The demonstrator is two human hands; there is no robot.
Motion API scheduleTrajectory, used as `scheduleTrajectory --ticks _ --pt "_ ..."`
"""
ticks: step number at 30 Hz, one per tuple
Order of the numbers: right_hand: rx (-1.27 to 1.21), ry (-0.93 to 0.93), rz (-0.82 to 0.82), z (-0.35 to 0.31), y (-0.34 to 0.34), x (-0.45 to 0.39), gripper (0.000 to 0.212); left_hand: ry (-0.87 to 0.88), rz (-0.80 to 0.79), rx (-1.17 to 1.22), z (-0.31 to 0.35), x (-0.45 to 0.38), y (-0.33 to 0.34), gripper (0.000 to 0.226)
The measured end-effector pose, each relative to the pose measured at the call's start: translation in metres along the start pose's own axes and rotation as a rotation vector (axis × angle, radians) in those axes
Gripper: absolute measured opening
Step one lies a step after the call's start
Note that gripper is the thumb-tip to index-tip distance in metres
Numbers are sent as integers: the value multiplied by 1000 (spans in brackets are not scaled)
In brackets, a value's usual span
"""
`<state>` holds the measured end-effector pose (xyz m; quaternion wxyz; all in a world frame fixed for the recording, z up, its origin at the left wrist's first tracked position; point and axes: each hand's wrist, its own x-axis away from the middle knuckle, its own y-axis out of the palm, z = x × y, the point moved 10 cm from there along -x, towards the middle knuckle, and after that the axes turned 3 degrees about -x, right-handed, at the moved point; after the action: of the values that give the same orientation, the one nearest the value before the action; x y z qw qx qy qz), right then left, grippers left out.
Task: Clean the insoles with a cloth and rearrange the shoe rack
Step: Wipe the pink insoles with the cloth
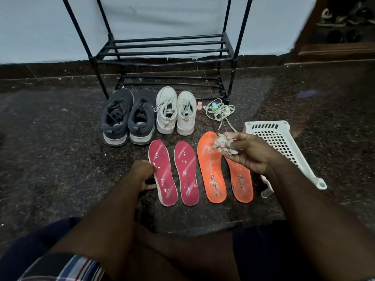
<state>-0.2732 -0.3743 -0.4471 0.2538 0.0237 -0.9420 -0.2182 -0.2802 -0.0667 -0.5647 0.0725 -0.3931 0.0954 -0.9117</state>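
Observation:
Two red insoles (162, 171) (186, 171) and two orange insoles (211, 169) (241, 181) lie side by side on the dark floor, all speckled with white dirt. My left hand (143, 175) grips the left edge of the leftmost red insole. Above the orange pair, my right hand (249, 153) holds a crumpled grey cloth (224, 144). Behind the insoles stand a pair of dark grey sneakers (127, 118) and a pair of white sneakers (175, 110). An empty black shoe rack (162, 51) stands against the wall.
A white plastic basket (284, 147) lies tilted at the right, close to my right arm. White laces (219, 112) and small pink and green bottles lie by the rack's right foot. Another shelf with shoes (343, 19) is at the top right.

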Motion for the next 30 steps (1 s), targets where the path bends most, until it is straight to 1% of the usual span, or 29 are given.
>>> scheduleTrajectory --ticks 4,7,9,11,13,15,17,20,24,27,30 --pt "48 -16 50 -2 -2 3 34 0 -9 18 -3 2 2 18" --pt "78 -44 81 -7 -3 5 37 4 -40 32 3 8 1 18" --pt "69 -80 83 -13 -2 6 39 22 -74 56 11 12 2 19" --pt "25 -112 76 -20 1 7 35 45 -116 97 23 22 4 19" --pt "-23 -140 51 -27 8 10 28 78 -172 142 35 33 9 20" --pt "-29 -176 19 -34 19 16 29 106 -239 199 46 50 16 22" --pt "25 -217 20 -41 32 21 31 120 -304 296 53 66 25 24" --pt "89 -263 -14 -46 59 26 30 92 -451 503 60 84 43 31" --pt "171 -303 -32 -56 84 21 32 88 -645 715 73 98 65 37" --pt "193 -358 -8 -65 88 13 31 104 -704 821 76 97 77 38" --pt "165 -380 18 -61 77 5 33 80 -782 860 76 89 91 65"
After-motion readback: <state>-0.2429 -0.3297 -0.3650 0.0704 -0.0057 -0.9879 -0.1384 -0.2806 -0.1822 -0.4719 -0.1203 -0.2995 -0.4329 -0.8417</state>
